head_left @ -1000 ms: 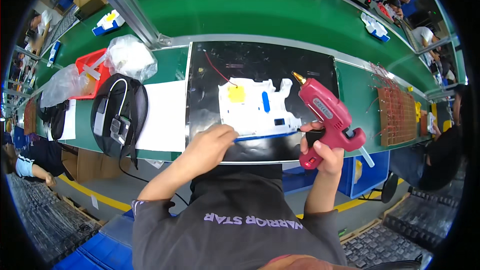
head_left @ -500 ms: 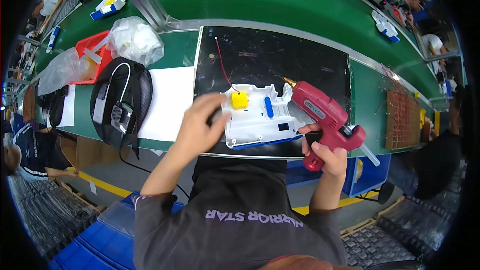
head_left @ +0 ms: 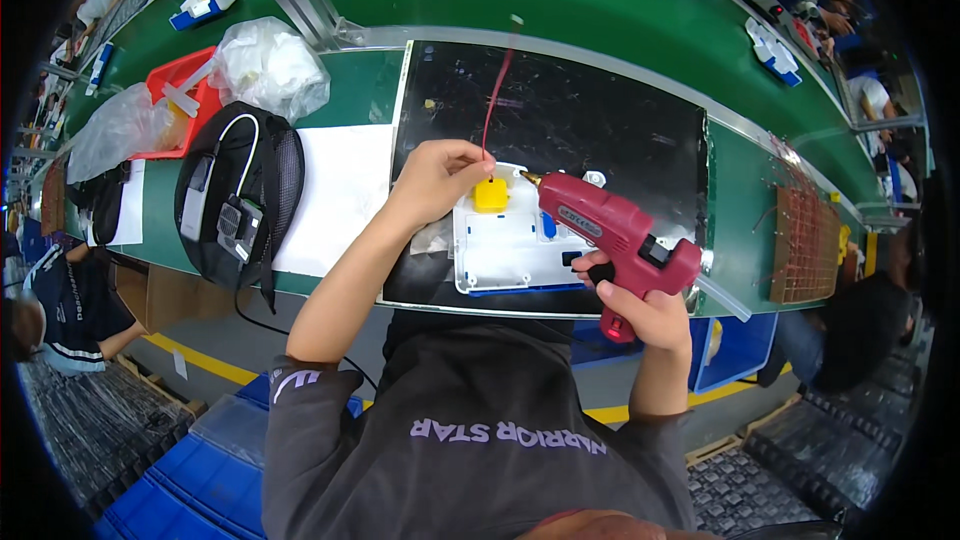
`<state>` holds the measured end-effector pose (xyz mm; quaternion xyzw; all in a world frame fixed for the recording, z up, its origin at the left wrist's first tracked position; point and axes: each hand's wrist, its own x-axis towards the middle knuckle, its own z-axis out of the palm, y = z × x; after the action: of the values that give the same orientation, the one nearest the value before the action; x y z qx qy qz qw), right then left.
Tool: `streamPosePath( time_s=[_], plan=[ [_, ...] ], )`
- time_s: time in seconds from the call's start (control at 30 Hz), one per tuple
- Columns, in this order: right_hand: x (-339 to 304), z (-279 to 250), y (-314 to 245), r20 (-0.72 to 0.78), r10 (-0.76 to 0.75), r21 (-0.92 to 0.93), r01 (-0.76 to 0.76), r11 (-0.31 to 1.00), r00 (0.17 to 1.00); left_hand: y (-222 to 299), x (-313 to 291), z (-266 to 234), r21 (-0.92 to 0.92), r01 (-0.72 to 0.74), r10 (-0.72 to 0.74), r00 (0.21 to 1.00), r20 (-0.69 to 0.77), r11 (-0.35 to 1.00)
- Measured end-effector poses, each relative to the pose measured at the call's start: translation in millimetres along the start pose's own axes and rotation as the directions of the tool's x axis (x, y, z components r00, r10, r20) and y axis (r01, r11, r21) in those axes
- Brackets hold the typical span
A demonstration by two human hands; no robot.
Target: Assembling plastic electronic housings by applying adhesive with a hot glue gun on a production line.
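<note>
On the black rectangular work mat [head_left: 600,120], a white moulded plastic housing [head_left: 510,250] is laid flat, just below the fingertips of both hands. A small yellow block [head_left: 490,194] is seated at its upper left corner, and a short blue piece [head_left: 548,226] is set near its middle; a blue rim is seen along its lower edge. A thin red wire [head_left: 495,100] is pinched between the fingers of the left hand [head_left: 435,180], directly above the yellow block, and is drawn upward across the mat. The left fingers are curled closed around the wire's lower end.

A dark red hot-glue gun [head_left: 620,240] is grasped at its handle by the right hand [head_left: 650,315], the fingers wrapped tightly round the grip. Its brass-coloured nozzle is pointed left and is brought just beside the yellow block, close to the left fingertips. A translucent glue stick is seen projecting from the rear of the gun, past the right wrist.

Open mat is left above and to the right of the fingers. Left of the left hand, a white sheet [head_left: 335,195] is laid, and beyond it a black mesh pouch [head_left: 240,205] with a white cable. The near edge of the mat is met just below the housing, at the edge of the green bench [head_left: 560,0].
</note>
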<state>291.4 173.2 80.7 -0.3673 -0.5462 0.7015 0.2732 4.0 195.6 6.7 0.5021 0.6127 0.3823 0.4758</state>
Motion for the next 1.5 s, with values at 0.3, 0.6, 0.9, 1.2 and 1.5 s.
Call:
streamPosePath(
  time_s=[0.3, 0.6, 0.9, 1.2, 1.5],
  plan=[
    [6, 15, 4, -0.015, -0.019, -0.204, 0.016, 0.979, 1.0, -7, -2, 3, -0.23, -0.003, 0.007, 1.0, 0.014, 0.973],
    [14, 23, 18, -0.037, -0.029, -0.399, 0.012, 0.917, 0.999, -8, -5, 6, -0.287, 0.017, -0.004, 0.999, 0.047, 0.958],
    [11, 24, 15, -0.01, 0.118, -0.376, -0.113, 0.92, 0.993, -11, -7, 6, -0.294, 0.02, -0.012, 1.0, 0.029, 0.955],
    [12, 27, 16, -0.039, 0.1, -0.439, -0.107, 0.892, 0.994, -10, -7, 7, -0.313, 0.037, -0.027, 0.999, 0.035, 0.949],
    [13, 29, 13, -0.072, 0.073, -0.466, -0.099, 0.879, 0.995, -8, -9, 7, -0.324, 0.035, -0.024, 0.999, 0.037, 0.945]
  ],
)
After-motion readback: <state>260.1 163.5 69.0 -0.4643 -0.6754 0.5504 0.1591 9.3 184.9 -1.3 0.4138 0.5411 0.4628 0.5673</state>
